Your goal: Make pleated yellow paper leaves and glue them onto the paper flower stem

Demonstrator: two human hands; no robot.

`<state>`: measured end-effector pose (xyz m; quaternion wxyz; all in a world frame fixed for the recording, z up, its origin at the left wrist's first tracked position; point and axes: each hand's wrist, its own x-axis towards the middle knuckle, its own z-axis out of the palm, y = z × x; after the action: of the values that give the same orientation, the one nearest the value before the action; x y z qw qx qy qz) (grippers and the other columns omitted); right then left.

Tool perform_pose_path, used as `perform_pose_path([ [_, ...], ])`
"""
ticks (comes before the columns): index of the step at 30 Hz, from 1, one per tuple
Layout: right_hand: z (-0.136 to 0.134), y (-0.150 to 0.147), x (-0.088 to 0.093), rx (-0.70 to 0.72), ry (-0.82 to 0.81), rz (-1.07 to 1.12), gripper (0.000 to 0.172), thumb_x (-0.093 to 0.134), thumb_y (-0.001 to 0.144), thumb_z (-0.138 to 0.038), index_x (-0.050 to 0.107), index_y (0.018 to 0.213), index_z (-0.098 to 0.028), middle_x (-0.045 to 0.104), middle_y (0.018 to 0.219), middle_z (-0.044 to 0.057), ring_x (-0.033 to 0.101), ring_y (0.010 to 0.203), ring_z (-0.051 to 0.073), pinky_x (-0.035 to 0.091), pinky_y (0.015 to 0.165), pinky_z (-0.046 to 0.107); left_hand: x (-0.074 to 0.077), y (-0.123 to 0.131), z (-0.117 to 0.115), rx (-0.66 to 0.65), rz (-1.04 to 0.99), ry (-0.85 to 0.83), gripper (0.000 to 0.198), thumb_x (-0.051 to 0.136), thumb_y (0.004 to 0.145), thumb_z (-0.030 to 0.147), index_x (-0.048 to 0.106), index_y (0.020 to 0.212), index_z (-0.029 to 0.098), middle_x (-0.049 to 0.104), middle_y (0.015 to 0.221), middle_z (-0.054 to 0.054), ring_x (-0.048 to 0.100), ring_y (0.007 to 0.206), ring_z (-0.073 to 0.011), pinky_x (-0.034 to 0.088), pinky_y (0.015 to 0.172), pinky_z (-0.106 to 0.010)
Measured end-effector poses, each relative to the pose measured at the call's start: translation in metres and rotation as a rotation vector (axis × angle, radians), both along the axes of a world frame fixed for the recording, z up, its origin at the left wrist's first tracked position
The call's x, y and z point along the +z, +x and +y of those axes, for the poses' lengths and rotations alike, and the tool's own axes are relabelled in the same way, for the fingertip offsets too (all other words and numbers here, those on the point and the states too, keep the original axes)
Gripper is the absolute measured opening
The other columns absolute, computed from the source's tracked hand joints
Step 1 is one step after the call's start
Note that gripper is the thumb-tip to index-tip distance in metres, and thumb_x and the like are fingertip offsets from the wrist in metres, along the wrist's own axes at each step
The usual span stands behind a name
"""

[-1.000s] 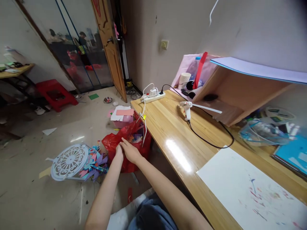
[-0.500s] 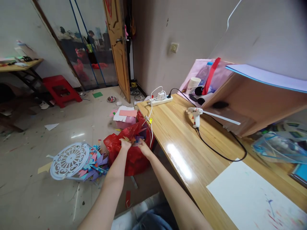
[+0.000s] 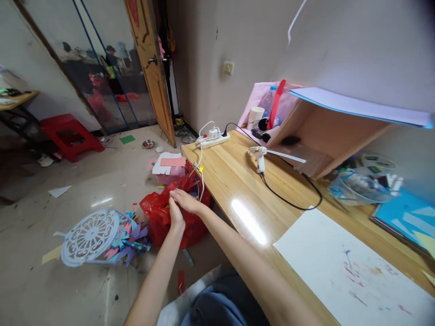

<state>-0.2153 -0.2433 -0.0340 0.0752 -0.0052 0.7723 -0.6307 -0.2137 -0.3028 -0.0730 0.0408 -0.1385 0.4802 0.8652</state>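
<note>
Over a red plastic bag (image 3: 156, 213), my left hand (image 3: 176, 212) and my right hand (image 3: 186, 200) meet palm to palm. Their fingers are stretched out, and nothing shows in either one. The bag stands on the floor beside the table, and paper scraps show at its opening on the right. To its left, a pale blue basket with a patterned round base (image 3: 91, 237) lies tipped over. Coloured paper scraps (image 3: 131, 240) spill out of it across the floor.
On the wooden table (image 3: 220, 181) are a white glue gun (image 3: 260, 158), a power strip (image 3: 217, 139), a paint-marked white sheet (image 3: 316, 253) and an open pink box (image 3: 326, 145). A pink box with paper on it (image 3: 170, 172) stands behind the bag. A red stool (image 3: 68, 136) stands farther left.
Both hands were apart at the bag's opening, fingers curled; now they are together with fingers straight. The view has swung slightly to the right.
</note>
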Motion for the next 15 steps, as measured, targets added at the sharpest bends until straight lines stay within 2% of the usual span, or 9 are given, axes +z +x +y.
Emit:
perform_pose_path([
  [2,0.004,0.014,0.044,-0.001,0.012,0.141,0.039,0.037,0.093,-0.037,0.050,0.127,-0.023,0.039,0.142,0.000,0.020,0.137,0.016,0.013,0.114,0.034,0.046,0.007,0.011,-0.007,0.152,0.007,0.040,0.026,0.093,0.039,0.059,0.108,0.024,0.057,0.122,-0.003,0.045,0.122,-0.0141,0.032,0.105,-0.029],
  [3,0.009,0.025,0.067,0.011,0.053,0.304,0.042,0.031,0.095,-0.037,0.043,0.133,-0.023,0.032,0.146,0.000,0.015,0.138,0.014,0.010,0.114,0.033,0.069,0.014,0.018,-0.049,0.332,-0.021,0.043,0.022,0.093,0.040,0.056,0.113,0.024,0.053,0.127,-0.003,0.041,0.126,-0.0146,0.029,0.108,-0.032],
  [6,0.042,0.069,0.125,0.005,0.169,0.649,0.046,0.024,0.096,-0.040,0.031,0.140,-0.026,0.026,0.149,-0.001,0.012,0.139,0.013,0.006,0.115,0.038,0.128,0.043,0.046,-0.274,0.724,-0.165,0.046,0.019,0.093,0.046,0.045,0.127,0.029,0.044,0.137,-0.001,0.028,0.134,-0.0164,0.023,0.111,-0.041],
  [8,0.077,0.110,0.147,-0.032,0.205,0.746,0.046,0.021,0.097,-0.040,0.031,0.139,-0.026,0.027,0.148,-0.001,0.014,0.139,0.014,0.010,0.114,0.039,0.155,0.072,0.070,-0.410,0.791,-0.169,0.042,0.031,0.091,0.046,0.045,0.128,0.030,0.043,0.137,0.000,0.024,0.136,-0.0179,0.020,0.112,-0.040],
  [9,0.098,0.133,0.152,-0.086,0.214,0.768,0.046,0.021,0.096,-0.043,0.036,0.137,-0.026,0.030,0.147,0.000,0.017,0.138,0.016,0.013,0.114,0.040,0.166,0.088,0.082,-0.528,0.834,-0.191,0.042,0.034,0.090,0.046,0.045,0.128,0.030,0.041,0.139,0.000,0.022,0.137,-0.0188,0.017,0.113,-0.040],
  [11,0.142,0.186,0.149,-0.221,0.224,0.759,0.047,0.025,0.094,-0.049,0.040,0.133,-0.026,0.034,0.145,0.003,0.027,0.134,0.020,0.023,0.110,0.042,0.185,0.122,0.104,-0.832,0.847,-0.228,0.043,0.045,0.088,0.040,0.043,0.130,0.031,0.036,0.143,0.000,0.020,0.137,-0.0204,0.016,0.114,-0.039],
  [13,0.184,0.248,0.134,-0.484,0.228,0.769,0.046,0.028,0.093,-0.048,0.038,0.133,-0.028,0.038,0.141,0.005,0.037,0.128,0.022,0.036,0.102,0.042,0.206,0.156,0.121,-1.103,0.844,-0.069,0.045,0.050,0.086,0.036,0.042,0.130,0.033,0.039,0.141,0.000,0.031,0.133,-0.0219,0.028,0.110,-0.039],
  [14,0.204,0.280,0.125,-0.648,0.270,0.757,0.044,0.031,0.093,-0.046,0.040,0.131,-0.028,0.040,0.139,0.006,0.041,0.124,0.023,0.040,0.097,0.041,0.217,0.171,0.126,-1.262,0.844,0.041,0.041,0.047,0.086,0.039,0.047,0.126,0.031,0.043,0.139,-0.002,0.036,0.130,-0.0249,0.036,0.104,-0.041],
  [15,0.221,0.314,0.115,-0.827,0.327,0.690,0.040,0.036,0.092,-0.042,0.043,0.128,-0.027,0.044,0.136,0.007,0.047,0.118,0.023,0.043,0.093,0.040,0.227,0.185,0.130,-1.301,0.871,0.054,0.037,0.047,0.085,0.045,0.055,0.118,0.029,0.046,0.135,-0.003,0.039,0.127,-0.0277,0.041,0.100,-0.043],
])
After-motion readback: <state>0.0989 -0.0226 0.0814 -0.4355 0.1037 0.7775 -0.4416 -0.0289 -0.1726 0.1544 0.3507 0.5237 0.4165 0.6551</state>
